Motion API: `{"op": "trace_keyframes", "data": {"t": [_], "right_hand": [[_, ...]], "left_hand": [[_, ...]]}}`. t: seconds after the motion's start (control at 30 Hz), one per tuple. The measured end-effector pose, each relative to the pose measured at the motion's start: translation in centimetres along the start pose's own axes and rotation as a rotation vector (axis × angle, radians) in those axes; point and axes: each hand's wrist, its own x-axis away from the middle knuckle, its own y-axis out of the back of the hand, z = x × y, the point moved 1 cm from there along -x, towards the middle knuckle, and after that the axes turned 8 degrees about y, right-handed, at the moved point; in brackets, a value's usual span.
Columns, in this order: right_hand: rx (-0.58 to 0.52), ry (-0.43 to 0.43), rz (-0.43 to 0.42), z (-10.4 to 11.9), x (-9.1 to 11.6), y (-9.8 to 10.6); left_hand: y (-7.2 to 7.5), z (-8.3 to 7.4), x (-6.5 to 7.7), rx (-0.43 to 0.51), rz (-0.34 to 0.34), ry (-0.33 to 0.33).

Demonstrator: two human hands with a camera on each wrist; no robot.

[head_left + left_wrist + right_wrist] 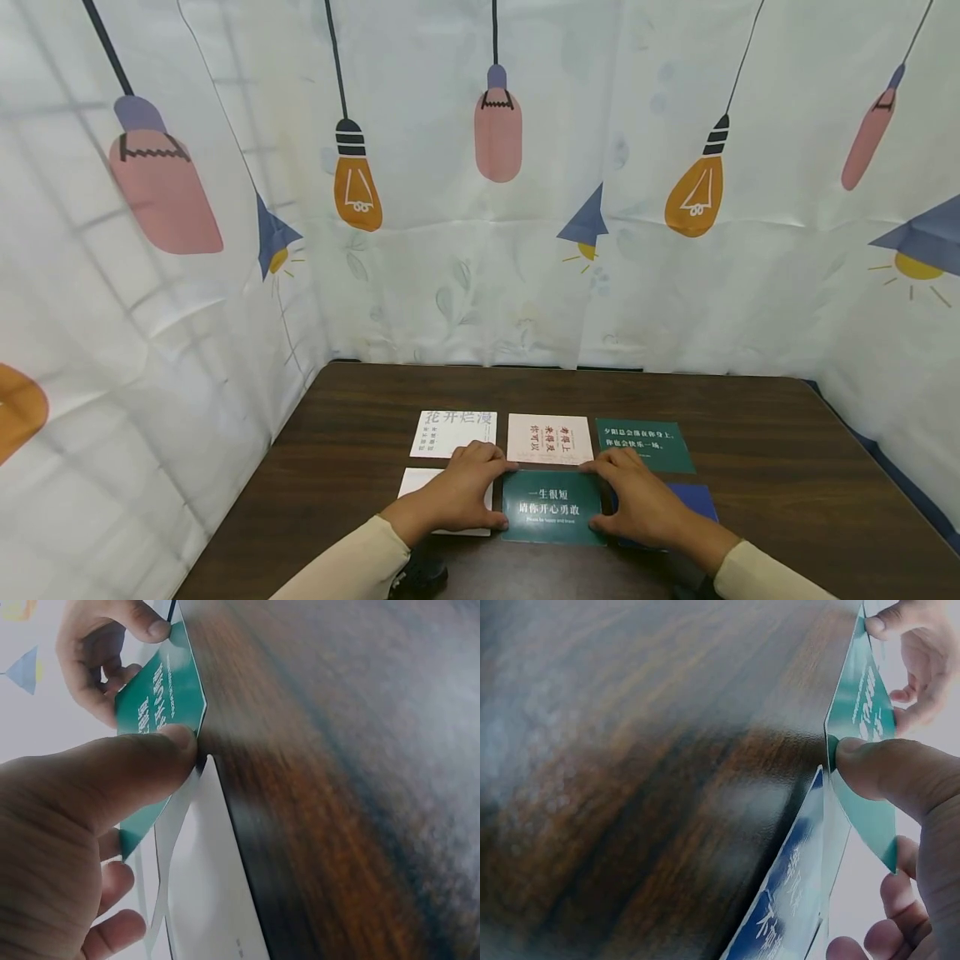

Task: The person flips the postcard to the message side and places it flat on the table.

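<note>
A dark green card [552, 527] with white Chinese lettering lies between both hands at the front of the table. The left hand [467, 490] holds its left side, thumb at the near corner and fingers at the far one. On the opposite side, the right hand [637, 498] grips the card in the same way. Both wrist views show a thumb [169, 754] on the card's near edge. Partly covered by the left hand is a white card [415, 480]; a blue card [697, 500] lies partly under the right hand. Whether the green card touches the table cannot be told.
Behind the hands, a white card [450, 446], a pale pink card [549, 450] and another green card [652, 450] form a row on the dark wooden table [360, 417]. A white curtain [450, 292] printed with lamps hangs around the table.
</note>
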Motion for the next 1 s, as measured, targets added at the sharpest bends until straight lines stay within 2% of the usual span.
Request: {"op": "trace_keyframes", "data": {"t": [0.17, 0.37, 0.5, 0.67, 1.0], "right_hand": [[-0.046, -0.033, 0.0, 0.0, 0.1, 0.1], [-0.151, -0.072, 0.055, 0.0, 0.1, 0.5], [-0.184, -0.06, 0.08, 0.0, 0.0, 0.7], [-0.202, -0.049, 0.069, 0.2, 0.1, 1.1], [-0.191, -0.016, 0.032, 0.3, 0.3, 1.6]], "left_hand": [[0.0, -0.1, -0.1, 0.027, -0.019, 0.01], [0.0, 0.0, -0.2, 0.094, 0.006, 0.024], [0.1, 0.1, -0.3, 0.137, 0.007, 0.0], [0.2, 0.1, -0.5, 0.178, -0.002, -0.032], [0.4, 0.3, -0.5, 0.259, 0.013, -0.017]]}}
